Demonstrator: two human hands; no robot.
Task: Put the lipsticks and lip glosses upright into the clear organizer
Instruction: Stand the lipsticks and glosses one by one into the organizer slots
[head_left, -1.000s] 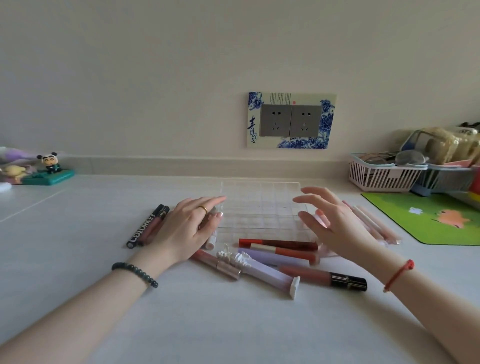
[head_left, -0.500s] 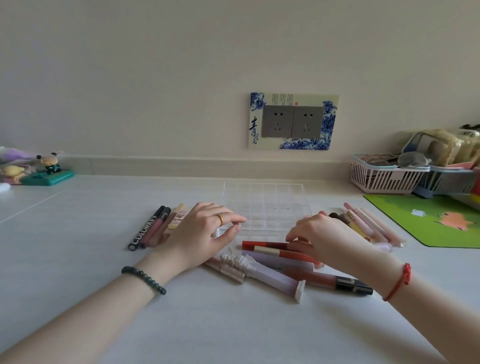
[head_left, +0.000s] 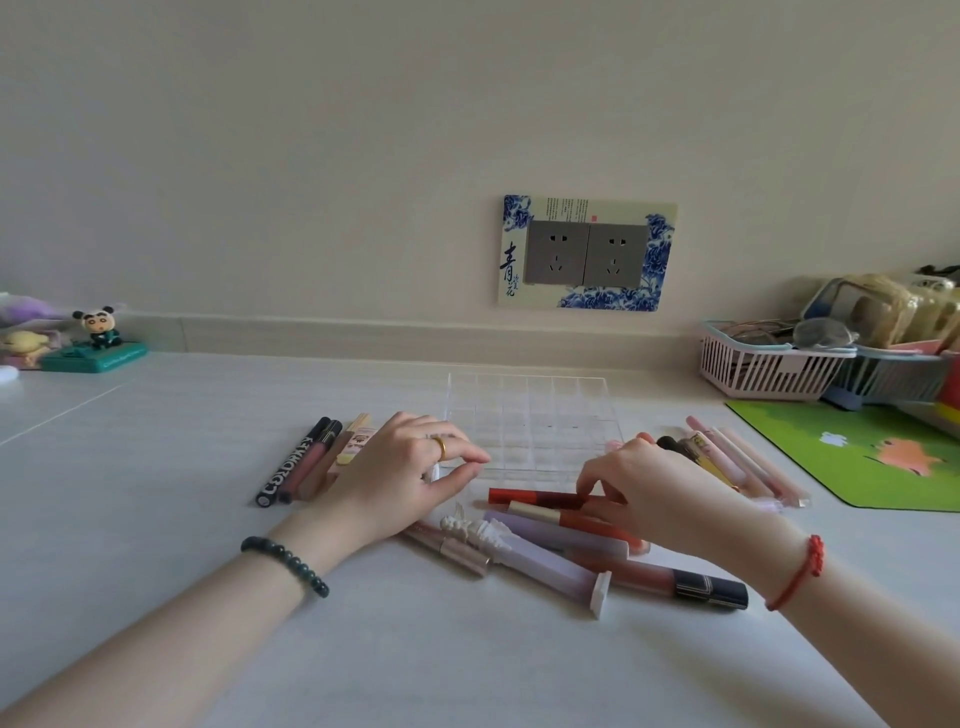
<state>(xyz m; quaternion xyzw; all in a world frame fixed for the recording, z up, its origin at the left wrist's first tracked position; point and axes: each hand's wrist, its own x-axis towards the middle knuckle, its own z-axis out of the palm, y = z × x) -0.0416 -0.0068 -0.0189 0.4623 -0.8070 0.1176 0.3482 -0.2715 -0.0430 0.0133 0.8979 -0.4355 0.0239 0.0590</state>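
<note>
Nearest to you lie your two forearms on the white table (head_left: 467, 665), a dark bead bracelet (head_left: 285, 564) on the left wrist and a red string (head_left: 795, 574) on the right. Just beyond them the tubes lie flat in a loose pile: a black-capped gloss (head_left: 691, 584), a lilac tube (head_left: 550, 564) with a flat white end, and a pale pink tube (head_left: 452, 545) partly under your left wrist. Your right hand (head_left: 654, 493) is bent over the far side of this pile – its curled fingers and thumb close on the dark red tube (head_left: 535, 498), which lies flat against an orange-red tube (head_left: 566, 519). Your left hand (head_left: 395, 478) is curled too, thumb and forefinger nearly meeting at the near left corner of the clear organizer (head_left: 530, 410); something white shows under the fingers, but I cannot tell if the hand holds anything. Left of this hand lies a black lettered tube (head_left: 293, 462) with some others beside it, and right of your right hand a row of pink tubes (head_left: 748, 467) – all flat on the table. The organizer stands between the two groups, just behind your hands, and I see no tube upright in its cells. Farther right are a green mat (head_left: 857, 457) and a pink basket (head_left: 758, 369); far left a panda figure (head_left: 101, 327); on the wall a socket plate (head_left: 587, 252).
</note>
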